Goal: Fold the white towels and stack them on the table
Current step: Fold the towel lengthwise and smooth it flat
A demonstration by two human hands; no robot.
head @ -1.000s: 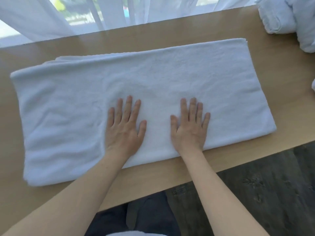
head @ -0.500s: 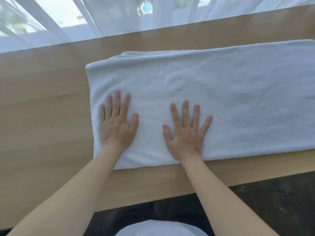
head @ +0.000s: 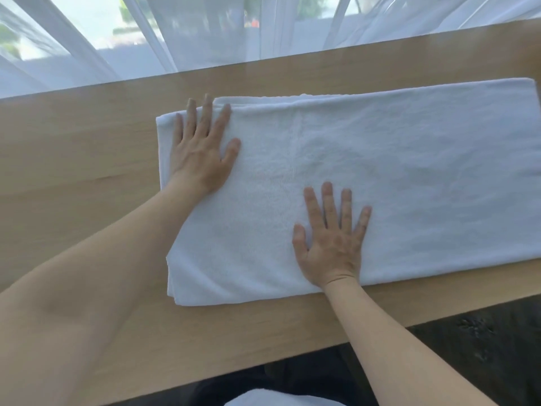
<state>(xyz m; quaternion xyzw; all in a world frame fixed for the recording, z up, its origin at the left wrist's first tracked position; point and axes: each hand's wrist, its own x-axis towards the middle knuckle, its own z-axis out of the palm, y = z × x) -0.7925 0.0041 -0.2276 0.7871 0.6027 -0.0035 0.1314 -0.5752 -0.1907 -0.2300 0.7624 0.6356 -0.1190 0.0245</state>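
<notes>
Tabletop [head: 73,159] bare wood at left, sheer curtain [head: 205,30] behind the far edge. Left hand [head: 202,150] flat, fingers straight and slightly spread, pressing the towel [head: 409,177] at its far-left corner, fingertips at or just past the far edge, gripping nothing. Right hand [head: 333,238] also flat and splayed, palm down on the towel near its front edge, roughly a third of the way in from the left end; holds nothing. Towel lies folded into a long band, long axis running left-right across the tabletop, right end at the frame edge. Most of the towel lies right of both hands; left hand is nearest the left short edge. Likely next fold brings one short end over the other, and the left end is the handier one to lift.
</notes>
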